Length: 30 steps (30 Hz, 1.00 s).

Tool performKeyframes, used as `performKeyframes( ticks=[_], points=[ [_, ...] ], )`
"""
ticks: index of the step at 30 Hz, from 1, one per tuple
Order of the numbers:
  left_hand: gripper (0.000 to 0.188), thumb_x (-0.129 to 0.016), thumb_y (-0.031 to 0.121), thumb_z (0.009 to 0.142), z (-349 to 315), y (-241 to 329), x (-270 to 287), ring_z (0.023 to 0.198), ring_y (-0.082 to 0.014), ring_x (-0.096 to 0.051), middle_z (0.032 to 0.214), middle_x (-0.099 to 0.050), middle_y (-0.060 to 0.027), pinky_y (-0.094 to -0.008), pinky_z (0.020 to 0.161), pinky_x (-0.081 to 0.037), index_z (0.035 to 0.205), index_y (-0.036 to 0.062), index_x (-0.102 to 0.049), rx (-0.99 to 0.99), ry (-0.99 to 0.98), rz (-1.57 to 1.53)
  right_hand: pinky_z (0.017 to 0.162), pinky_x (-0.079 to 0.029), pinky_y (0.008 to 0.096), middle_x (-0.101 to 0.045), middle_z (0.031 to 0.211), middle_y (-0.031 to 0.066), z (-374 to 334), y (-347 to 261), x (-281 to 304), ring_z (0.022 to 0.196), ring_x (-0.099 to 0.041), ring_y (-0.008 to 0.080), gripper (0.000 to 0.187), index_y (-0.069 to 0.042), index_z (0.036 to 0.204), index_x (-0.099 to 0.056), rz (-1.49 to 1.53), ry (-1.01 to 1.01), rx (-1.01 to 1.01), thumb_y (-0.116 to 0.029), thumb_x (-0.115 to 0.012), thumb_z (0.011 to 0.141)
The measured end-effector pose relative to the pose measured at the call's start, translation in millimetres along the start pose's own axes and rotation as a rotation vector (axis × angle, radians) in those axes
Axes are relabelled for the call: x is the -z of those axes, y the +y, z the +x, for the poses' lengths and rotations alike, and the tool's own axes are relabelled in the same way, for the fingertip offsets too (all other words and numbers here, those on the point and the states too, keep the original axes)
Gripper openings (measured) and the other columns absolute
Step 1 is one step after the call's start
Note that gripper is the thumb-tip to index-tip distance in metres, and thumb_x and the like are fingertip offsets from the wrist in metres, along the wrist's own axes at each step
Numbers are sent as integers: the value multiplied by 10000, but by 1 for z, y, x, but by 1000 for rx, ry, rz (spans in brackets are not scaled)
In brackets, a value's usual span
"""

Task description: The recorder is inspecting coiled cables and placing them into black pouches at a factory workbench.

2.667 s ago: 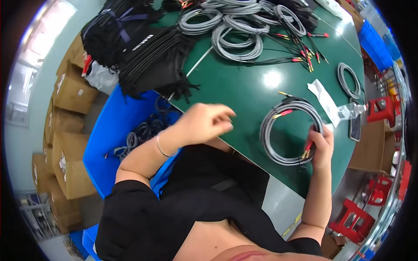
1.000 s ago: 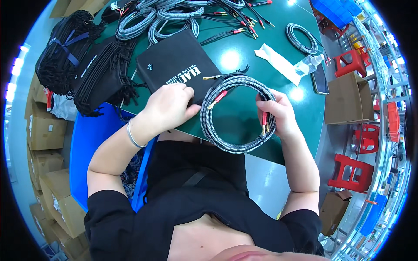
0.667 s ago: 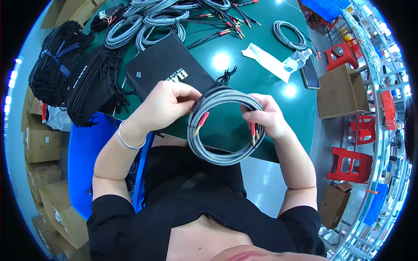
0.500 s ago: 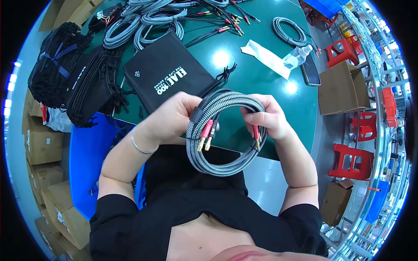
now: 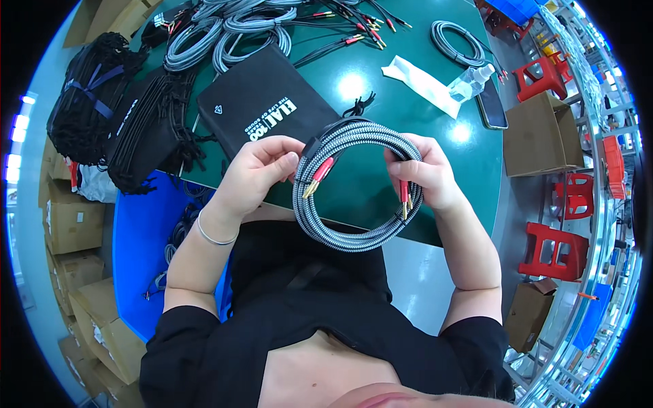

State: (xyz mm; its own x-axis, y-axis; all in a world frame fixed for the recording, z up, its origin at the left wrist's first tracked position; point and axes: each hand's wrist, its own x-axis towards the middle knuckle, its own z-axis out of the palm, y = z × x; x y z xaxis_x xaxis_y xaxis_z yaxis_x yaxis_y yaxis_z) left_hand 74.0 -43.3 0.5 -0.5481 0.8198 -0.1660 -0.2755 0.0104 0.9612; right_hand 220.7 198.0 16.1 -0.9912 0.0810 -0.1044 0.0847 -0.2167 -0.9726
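Note:
A coiled grey-and-white braided speaker cable (image 5: 350,241) hangs in front of me over the table's near edge. My right hand (image 5: 428,173) is closed on the coil's right side, thumb in front. Red-sleeved gold plugs (image 5: 405,200) point down beneath that thumb. More red and gold plugs (image 5: 317,180) stick out inside the loop at left. My left hand (image 5: 265,170) is beside the coil's left edge, fingers bent and thumb apart from the index finger. Its fingertips are close to a black band (image 5: 311,148) round the coil; whether they touch is unclear.
A black printed pouch (image 5: 265,98) lies beyond my left hand on the green table (image 5: 326,81). Other coiled cables (image 5: 235,34), stacked black pouches (image 5: 146,126), a spray bottle (image 5: 469,85), white paper (image 5: 422,88) and a phone (image 5: 492,105) surround it. A blue bin (image 5: 139,258) stands left.
My left hand has shifted left and loosened from the black band. The coil has risen slightly and turned, its left plugs now slanting more. The right hand keeps its hold.

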Motion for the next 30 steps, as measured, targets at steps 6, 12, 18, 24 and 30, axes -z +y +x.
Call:
performKeyframes(
  ticks=[6,12,18,24,30],
  points=[
    [243,-688,123,812,1,2,5,715,-200,-631,865,-616,-106,-280,693,-520,1023,5,-656,-237,124,1209,445,-391,222,-551,605,49,2,-2,3,461,-498,98,77,17,801,-557,-20,116,-59,-46,-595,778],
    [212,-679,98,809,15,11,24,655,-197,-606,807,-612,-110,-283,637,-496,984,-18,-649,-146,4,1038,468,-368,211,-529,619,15,6,3,-1,494,-471,69,81,3,776,-561,-41,127,-102,-59,-612,786],
    [78,-618,67,843,18,4,3,630,-256,-624,718,-612,-152,-340,599,-490,854,-7,-594,-267,109,1018,491,-376,219,-518,638,-11,11,9,-4,533,-466,57,74,-16,775,-573,12,128,-177,-68,-622,794],
    [71,-629,48,840,13,9,-21,576,-242,-592,683,-584,-135,-313,541,-451,864,12,-572,-519,223,945,539,-425,219,-579,684,5,15,11,4,590,-526,70,73,-1,799,-617,-52,200,-285,-74,-627,800],
    [93,-642,32,815,24,17,-32,562,-238,-602,662,-574,-115,-326,533,-461,863,21,-563,-540,-36,1018,616,-460,257,-614,714,19,11,12,1,631,-558,93,112,12,853,-641,-174,137,-223,-84,-647,797]
  ],
)
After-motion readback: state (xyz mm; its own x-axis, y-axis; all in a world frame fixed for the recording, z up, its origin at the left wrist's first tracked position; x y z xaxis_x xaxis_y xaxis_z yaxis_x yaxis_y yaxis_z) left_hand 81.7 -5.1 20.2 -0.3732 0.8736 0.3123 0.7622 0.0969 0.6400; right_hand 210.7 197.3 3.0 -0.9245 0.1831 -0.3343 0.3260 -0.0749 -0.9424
